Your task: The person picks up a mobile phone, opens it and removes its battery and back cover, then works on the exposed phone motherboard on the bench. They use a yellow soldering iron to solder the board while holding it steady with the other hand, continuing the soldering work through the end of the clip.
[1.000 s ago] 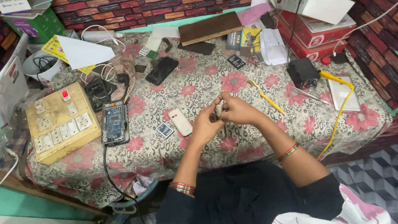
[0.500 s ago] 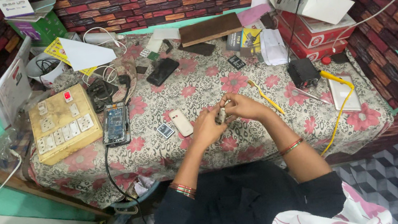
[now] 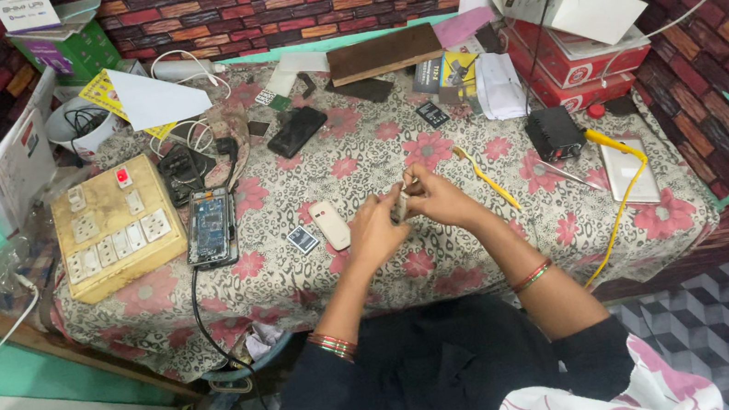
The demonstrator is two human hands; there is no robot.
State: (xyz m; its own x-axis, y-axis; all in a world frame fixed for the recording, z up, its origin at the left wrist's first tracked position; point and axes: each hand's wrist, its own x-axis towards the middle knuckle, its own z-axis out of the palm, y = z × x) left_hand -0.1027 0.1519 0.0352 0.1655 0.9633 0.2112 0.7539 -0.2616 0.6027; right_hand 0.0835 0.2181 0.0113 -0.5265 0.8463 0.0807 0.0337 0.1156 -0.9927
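you held a small pale part (image 3: 401, 204) between both hands, just above the middle of the tabletop (image 3: 445, 260), too small and too covered by fingers to name more closely. your left hand (image 3: 377, 229) was curled shut around its near end, and your right hand (image 3: 438, 198) pinched its far end with the fingertips, so the piece sat braced from both sides, which looked like a grip meant to keep it steady while you worked on it close to your body.

just left of your left hand lay a white remote-shaped case (image 3: 330, 225) and a small dark chip card (image 3: 302, 239), both flat on the flowered cloth and apart from your fingers, near enough to pick up without leaning. a yellow tool (image 3: 486, 179) lay just right of your right hand, angled away toward the far right.

further left, an opened phone (image 3: 210, 226) lay face down with a black cable running off the near edge, beside a cream switch board (image 3: 113, 228) with a red indicator. on the far side sat a black phone (image 3: 297, 131) and a brown flat box (image 3: 385, 52); to the right, a small black box (image 3: 554, 132), a white tablet-like slab (image 3: 629, 171) with a yellow cable across it, and red boxes (image 3: 574, 63) stacked at the far right.
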